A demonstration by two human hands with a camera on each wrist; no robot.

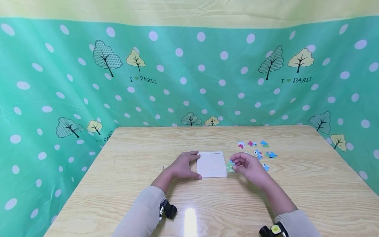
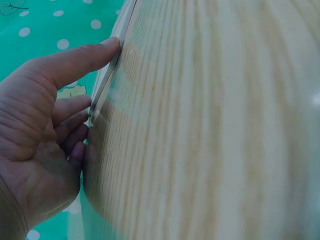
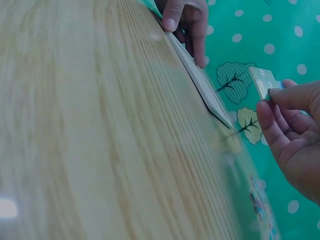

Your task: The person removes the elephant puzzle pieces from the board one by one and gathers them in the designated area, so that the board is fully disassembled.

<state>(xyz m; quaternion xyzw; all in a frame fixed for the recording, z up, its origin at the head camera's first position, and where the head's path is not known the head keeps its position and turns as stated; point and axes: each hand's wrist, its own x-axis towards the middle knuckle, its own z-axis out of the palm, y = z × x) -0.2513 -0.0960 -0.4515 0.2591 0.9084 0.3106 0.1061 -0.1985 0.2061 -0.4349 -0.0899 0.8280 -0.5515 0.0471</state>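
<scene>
A square white puzzle tray (image 1: 211,165) lies flat on the table in the head view, its inside bare. My left hand (image 1: 184,166) holds it at the left side, thumb at the near corner and fingers along the far corner; the left wrist view shows the thumb (image 2: 85,61) against the tray's thin edge. Just beyond the tray's right edge, my right hand (image 1: 251,168) pinches a green jigsaw piece (image 1: 229,167) with a bit of blue. In the right wrist view this piece (image 3: 262,82) is tilted, raised above the tabletop between thumb and fingers.
Several loose jigsaw pieces (image 1: 270,155), blue, green, red and white, lie to the right of and behind my right hand. A small dark object (image 1: 163,168) is left of my left hand. A green dotted curtain (image 1: 201,82) hangs behind the wooden table (image 1: 142,144).
</scene>
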